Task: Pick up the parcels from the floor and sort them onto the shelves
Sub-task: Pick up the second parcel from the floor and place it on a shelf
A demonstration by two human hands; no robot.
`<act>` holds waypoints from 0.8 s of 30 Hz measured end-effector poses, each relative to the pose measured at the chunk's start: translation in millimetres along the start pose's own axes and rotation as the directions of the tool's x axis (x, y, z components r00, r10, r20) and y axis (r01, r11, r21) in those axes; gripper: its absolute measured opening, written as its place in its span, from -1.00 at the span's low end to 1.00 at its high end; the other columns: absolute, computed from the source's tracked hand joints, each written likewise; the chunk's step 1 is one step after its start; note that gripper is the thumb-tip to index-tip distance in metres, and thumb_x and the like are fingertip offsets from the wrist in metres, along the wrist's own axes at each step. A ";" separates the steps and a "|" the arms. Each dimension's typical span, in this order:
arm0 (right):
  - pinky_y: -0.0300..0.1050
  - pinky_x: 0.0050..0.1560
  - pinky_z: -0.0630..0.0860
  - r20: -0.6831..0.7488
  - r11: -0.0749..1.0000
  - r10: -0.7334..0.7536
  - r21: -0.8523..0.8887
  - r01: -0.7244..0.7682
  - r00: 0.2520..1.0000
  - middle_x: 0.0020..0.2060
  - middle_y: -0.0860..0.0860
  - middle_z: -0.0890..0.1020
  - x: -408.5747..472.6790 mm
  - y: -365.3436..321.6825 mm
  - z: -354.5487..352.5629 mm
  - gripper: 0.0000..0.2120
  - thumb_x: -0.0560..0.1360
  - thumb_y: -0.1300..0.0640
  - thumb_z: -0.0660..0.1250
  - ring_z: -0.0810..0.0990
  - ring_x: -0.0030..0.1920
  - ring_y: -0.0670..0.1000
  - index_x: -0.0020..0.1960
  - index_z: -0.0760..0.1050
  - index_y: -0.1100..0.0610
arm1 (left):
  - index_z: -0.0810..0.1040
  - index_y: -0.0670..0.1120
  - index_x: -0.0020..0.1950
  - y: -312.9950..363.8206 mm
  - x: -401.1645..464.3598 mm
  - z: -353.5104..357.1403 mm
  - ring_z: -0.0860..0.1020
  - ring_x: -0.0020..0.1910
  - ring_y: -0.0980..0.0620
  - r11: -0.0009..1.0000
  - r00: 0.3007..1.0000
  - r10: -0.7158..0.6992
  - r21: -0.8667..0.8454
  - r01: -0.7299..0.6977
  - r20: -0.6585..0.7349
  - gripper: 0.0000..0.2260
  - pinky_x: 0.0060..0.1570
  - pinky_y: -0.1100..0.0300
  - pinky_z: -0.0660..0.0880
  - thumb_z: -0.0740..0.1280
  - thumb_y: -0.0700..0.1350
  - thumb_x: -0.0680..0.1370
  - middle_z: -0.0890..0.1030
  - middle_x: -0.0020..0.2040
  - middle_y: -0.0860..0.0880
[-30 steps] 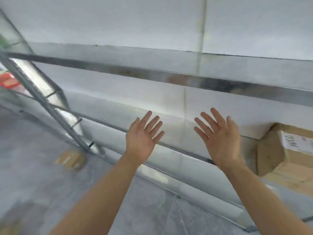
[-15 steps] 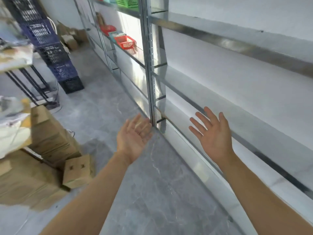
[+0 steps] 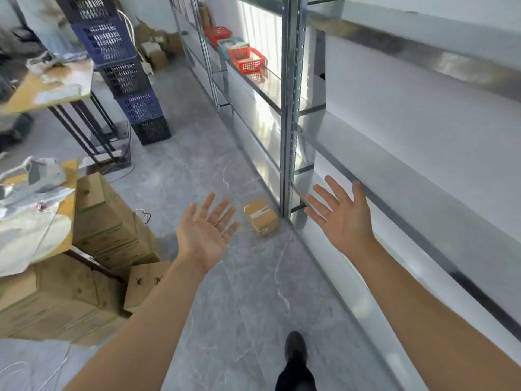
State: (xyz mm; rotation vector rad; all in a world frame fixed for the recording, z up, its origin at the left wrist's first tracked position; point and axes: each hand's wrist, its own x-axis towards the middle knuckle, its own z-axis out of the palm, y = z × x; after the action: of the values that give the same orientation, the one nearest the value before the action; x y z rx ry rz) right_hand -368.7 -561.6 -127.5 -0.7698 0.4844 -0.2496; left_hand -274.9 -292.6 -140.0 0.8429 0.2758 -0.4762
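A small brown cardboard parcel (image 3: 260, 216) with a white label lies on the grey floor beside the foot of a metal shelf upright (image 3: 289, 114). My left hand (image 3: 204, 232) hovers open, palm up, just left of the parcel and apart from it. My right hand (image 3: 339, 218) is open with fingers spread, right of the upright and in front of the low metal shelves (image 3: 400, 176) that run along the right wall. Neither hand holds anything.
Stacked brown cartons (image 3: 93, 221) and a paper-strewn table (image 3: 33, 210) crowd the left. A tower of blue and black crates (image 3: 127, 77) stands further back beside another table (image 3: 53, 83). Red baskets (image 3: 248, 62) sit on the far shelves. My dark shoe (image 3: 294, 351) is on the floor.
The view has swung left from the shelf face to the aisle. The parcel on the floor has come into sight between my hands. Both hands stay open and empty.
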 end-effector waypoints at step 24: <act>0.24 0.48 0.41 -0.005 0.965 0.155 -0.212 -0.153 0.988 0.43 0.16 0.55 339.6 -0.8 90.2 -0.41 0.70 -0.25 0.05 0.54 0.43 0.25 0.65 0.23 -0.02 | 0.50 0.02 0.54 82.3 313.2 29.0 0.48 0.49 -0.22 0.997 0.984 -0.059 -0.059 0.049 -0.168 -0.54 0.51 -0.26 0.35 0.11 0.16 0.72 0.56 0.47 -0.14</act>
State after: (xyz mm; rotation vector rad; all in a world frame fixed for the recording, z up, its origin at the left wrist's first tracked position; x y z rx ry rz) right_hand -30.4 -639.1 -182.2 -0.9355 0.5630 -0.0484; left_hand 37.8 -359.7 -198.4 0.8249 0.4680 -0.4457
